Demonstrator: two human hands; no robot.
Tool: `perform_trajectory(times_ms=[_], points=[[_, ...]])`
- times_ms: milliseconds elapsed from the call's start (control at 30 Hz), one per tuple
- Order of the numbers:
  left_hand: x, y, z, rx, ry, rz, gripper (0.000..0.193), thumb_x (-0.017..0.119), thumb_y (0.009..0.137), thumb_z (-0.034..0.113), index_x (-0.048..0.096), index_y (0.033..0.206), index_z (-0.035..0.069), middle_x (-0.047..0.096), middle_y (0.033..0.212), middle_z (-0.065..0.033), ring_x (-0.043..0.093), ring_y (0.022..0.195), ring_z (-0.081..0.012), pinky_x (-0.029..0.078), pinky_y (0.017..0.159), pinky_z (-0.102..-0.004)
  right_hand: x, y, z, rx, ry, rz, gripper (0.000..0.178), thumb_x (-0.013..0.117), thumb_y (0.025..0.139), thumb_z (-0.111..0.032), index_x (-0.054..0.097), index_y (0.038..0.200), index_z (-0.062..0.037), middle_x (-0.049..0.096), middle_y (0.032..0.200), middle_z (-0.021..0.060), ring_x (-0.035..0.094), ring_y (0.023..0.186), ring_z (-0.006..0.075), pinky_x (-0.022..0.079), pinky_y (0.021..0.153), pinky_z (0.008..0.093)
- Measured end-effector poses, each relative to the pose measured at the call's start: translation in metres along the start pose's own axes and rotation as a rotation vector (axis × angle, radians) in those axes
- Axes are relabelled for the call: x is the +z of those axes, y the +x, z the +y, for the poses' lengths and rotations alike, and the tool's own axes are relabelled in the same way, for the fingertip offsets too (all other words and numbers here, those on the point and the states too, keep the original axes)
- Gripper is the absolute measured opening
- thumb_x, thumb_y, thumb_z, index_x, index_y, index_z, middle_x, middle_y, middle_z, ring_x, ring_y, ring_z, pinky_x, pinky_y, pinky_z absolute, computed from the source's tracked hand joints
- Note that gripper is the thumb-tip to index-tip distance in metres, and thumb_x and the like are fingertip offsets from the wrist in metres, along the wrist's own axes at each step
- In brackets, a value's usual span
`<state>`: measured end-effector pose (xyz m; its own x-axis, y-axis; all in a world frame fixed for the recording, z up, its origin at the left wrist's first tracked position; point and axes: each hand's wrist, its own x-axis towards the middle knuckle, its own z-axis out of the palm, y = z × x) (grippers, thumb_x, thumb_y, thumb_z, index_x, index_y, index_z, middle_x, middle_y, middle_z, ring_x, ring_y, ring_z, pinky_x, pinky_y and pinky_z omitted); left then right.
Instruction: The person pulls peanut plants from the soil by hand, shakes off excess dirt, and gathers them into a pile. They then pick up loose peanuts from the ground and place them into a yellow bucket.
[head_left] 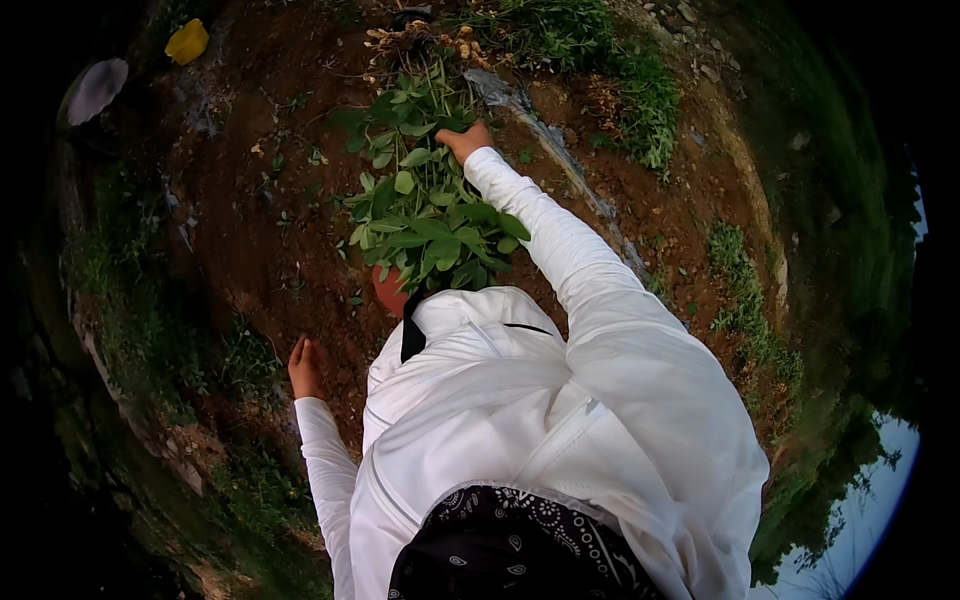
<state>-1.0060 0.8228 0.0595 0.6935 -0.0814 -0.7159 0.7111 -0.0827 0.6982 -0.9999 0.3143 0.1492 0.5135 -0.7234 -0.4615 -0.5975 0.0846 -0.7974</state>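
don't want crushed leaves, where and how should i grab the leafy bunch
Probably around the stems near the pods, from the right: the leafy bunch narrows there, while its leaves spread lower in view. The right hand is that side.

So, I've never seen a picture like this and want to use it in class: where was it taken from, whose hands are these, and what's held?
There is no machine here: a person works with two bare hands. The single picture comes from a wide fisheye camera worn on the head, looking down, so straight edges bend toward the rim. The right hand grips a leafy green bunch; tan pods, probably peanuts, show at its far end. The left hand is out to the side, with nothing visible in it. On the brown soil lie a greyish strip, apparently plastic, and a yellow object.
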Motion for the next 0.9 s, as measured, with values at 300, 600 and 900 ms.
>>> perform_trajectory(times_ms=[300, 600, 900], points=[[0.15, -0.001, 0.076, 0.053, 0.273, -0.137, 0.05, 0.057, 0.09, 0.028, 0.043, 0.133, 0.006, 0.058, 0.119, -0.0104, 0.057, 0.106, -0.0225, 0.043, 0.09, -0.0357, -0.154, 0.053, -0.01, -0.228, -0.409, 0.37, 0.096, 0.073, 0.063, -0.032, 0.024, 0.136, 0.0059, 0.058, 0.107, 0.0279, 0.059, 0.096, 0.0384, 0.049, 0.083, 0.0416], [0.516, -0.009, 0.188, 0.327, 0.427, -0.651, 0.072, 0.057, 0.088, 0.034, 0.018, 0.145, 0.013, 0.028, 0.146, -0.0109, 0.037, 0.128, -0.0277, 0.033, 0.102, -0.0373, -0.326, 0.114, -0.016, -0.867, -1.004, 0.371, 0.085, 0.076, 0.062, -0.021, 0.033, 0.136, -0.0156, 0.055, 0.11, 0.013, 0.061, 0.083, 0.033, 0.052, 0.067, 0.0404], [0.644, -0.017, 0.151, 0.246, 0.464, -0.969, 0.052, 0.054, 0.09, 0.033, 0.043, 0.134, 0.008, 0.053, 0.127, -0.0128, 0.05, 0.116, -0.0252, 0.038, 0.097, -0.0351, -0.553, 0.304, -0.063, -0.602, -1.565, 0.528, 0.094, 0.078, 0.068, -0.019, 0.022, 0.141, -0.0386, 0.013, 0.151, 0.004, 0.016, 0.138, 0.0286, 0.031, 0.097, 0.0558]])
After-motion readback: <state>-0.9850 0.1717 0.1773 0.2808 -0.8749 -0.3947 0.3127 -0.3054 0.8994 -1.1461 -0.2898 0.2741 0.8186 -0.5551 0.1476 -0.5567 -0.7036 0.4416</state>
